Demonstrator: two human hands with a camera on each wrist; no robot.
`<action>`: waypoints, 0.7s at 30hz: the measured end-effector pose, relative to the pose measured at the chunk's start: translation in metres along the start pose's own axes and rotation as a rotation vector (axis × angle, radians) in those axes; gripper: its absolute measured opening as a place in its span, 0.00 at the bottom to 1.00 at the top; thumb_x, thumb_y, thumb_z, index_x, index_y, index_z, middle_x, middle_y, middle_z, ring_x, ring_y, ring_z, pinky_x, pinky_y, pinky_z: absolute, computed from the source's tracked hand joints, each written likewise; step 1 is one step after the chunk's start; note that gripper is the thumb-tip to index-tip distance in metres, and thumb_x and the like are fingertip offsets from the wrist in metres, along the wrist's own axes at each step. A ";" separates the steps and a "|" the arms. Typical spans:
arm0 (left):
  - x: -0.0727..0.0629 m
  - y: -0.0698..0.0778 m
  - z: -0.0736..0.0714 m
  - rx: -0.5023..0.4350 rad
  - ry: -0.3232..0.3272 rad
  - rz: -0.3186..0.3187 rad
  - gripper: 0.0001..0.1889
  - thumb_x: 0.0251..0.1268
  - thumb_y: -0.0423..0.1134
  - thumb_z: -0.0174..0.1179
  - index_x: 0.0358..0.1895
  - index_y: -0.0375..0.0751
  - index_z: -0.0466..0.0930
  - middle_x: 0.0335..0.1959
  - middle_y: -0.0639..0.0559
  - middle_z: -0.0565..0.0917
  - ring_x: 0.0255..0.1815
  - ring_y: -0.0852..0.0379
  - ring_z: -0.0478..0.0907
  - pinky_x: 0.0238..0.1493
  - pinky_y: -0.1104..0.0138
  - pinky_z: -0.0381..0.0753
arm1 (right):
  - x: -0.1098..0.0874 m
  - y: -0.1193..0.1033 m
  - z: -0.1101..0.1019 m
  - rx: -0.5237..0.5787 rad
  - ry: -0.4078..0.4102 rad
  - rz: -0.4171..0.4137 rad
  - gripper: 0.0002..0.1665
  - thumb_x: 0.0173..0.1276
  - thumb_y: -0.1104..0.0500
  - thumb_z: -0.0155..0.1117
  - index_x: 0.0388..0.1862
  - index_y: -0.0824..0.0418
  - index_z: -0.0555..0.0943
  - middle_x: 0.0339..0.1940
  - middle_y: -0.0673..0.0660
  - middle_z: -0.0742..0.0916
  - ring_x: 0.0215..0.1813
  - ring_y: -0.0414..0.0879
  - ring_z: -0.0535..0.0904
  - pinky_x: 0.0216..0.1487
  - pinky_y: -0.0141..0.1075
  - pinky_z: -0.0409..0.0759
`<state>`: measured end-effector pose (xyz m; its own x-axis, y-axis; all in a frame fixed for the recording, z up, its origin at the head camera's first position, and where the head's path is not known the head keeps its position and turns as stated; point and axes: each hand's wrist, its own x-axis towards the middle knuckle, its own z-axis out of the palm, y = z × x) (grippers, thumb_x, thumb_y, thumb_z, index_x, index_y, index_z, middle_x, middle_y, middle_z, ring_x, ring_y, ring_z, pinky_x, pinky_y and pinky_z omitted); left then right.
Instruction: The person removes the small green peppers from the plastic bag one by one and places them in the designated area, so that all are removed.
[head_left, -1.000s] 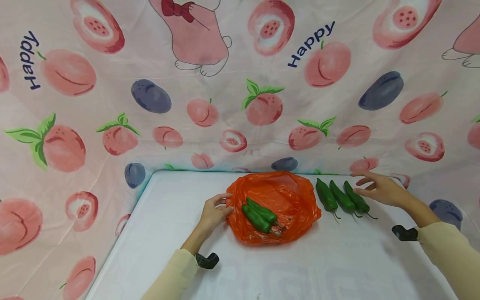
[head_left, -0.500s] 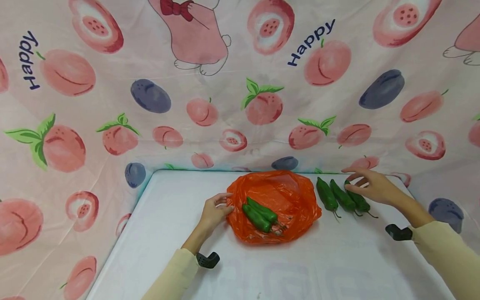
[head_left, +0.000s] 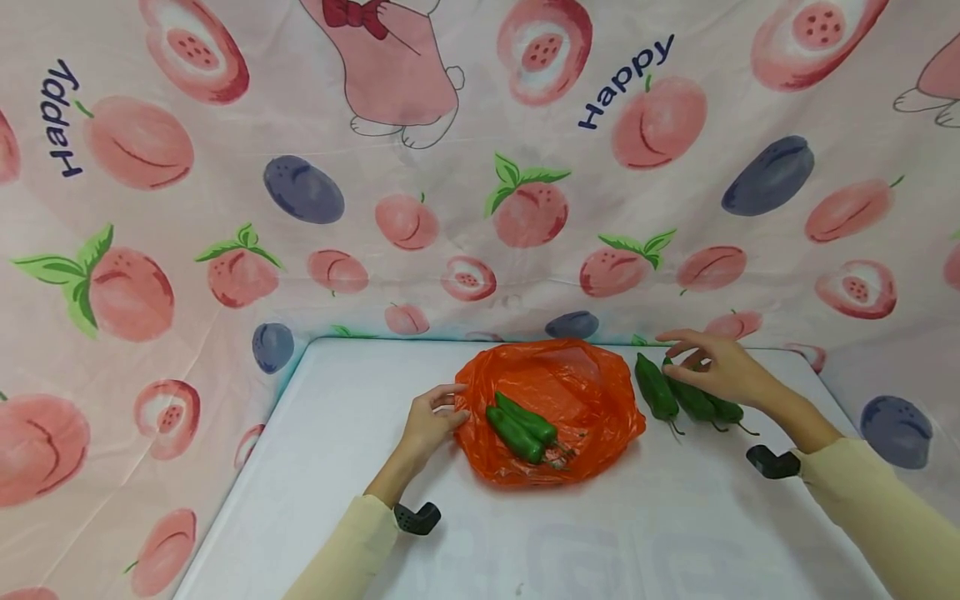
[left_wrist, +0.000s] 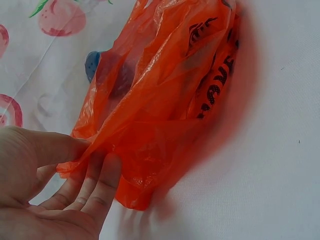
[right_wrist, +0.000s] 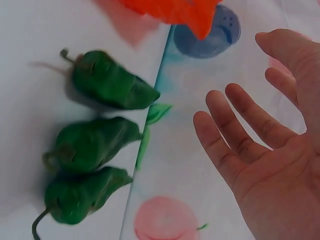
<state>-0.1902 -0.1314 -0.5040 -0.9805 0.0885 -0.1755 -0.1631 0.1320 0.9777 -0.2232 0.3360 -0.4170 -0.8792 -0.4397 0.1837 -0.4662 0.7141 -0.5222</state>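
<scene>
An orange plastic bag (head_left: 592, 392) lies spread on the white table with its mouth open. Two green peppers (head_left: 516, 435) rest side by side inside it. At the bag's left edge my left hand (head_left: 429, 427) pinches the thin plastic between thumb and fingers, as the left wrist view shows. Three more green peppers (right_wrist: 107, 80) lie in a row to the right of the bag, stems toward me. My right hand (head_left: 723, 367) hovers over the right two of these, fingers spread and holding nothing; it partly covers them in the head view.
The white table (head_left: 360, 375) ends at the back and left against a hanging cloth (head_left: 465, 225) printed with fruit. A black wrist device (head_left: 417, 518) sits on the left wrist and another (head_left: 772, 461) on the right.
My right hand has moved left, from beside the rightmost pepper to above the right two. The left hand stays at the bag's edge, and the bag and peppers have not moved.
</scene>
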 end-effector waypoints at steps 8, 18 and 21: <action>-0.001 0.001 0.001 0.005 0.010 -0.012 0.22 0.68 0.27 0.65 0.63 0.44 0.81 0.51 0.41 0.80 0.37 0.55 0.83 0.37 0.67 0.85 | 0.012 -0.013 0.011 0.037 -0.024 -0.009 0.29 0.68 0.57 0.74 0.67 0.57 0.78 0.48 0.58 0.89 0.43 0.50 0.87 0.42 0.34 0.86; -0.001 0.000 0.001 0.001 0.005 -0.004 0.22 0.68 0.27 0.65 0.63 0.42 0.81 0.50 0.41 0.80 0.37 0.55 0.83 0.37 0.67 0.85 | 0.024 -0.034 0.025 0.071 -0.067 -0.006 0.28 0.69 0.57 0.74 0.67 0.53 0.78 0.49 0.57 0.88 0.44 0.48 0.85 0.44 0.33 0.85; 0.000 0.000 0.001 -0.003 0.009 -0.011 0.22 0.68 0.27 0.66 0.63 0.44 0.81 0.51 0.42 0.80 0.38 0.54 0.83 0.38 0.67 0.86 | 0.027 -0.040 0.029 0.078 -0.075 -0.022 0.28 0.69 0.58 0.73 0.67 0.55 0.78 0.49 0.60 0.88 0.43 0.48 0.84 0.43 0.34 0.85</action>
<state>-0.1898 -0.1307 -0.5040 -0.9795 0.0782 -0.1855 -0.1744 0.1305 0.9760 -0.2256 0.2795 -0.4153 -0.8578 -0.4960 0.1344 -0.4734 0.6610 -0.5823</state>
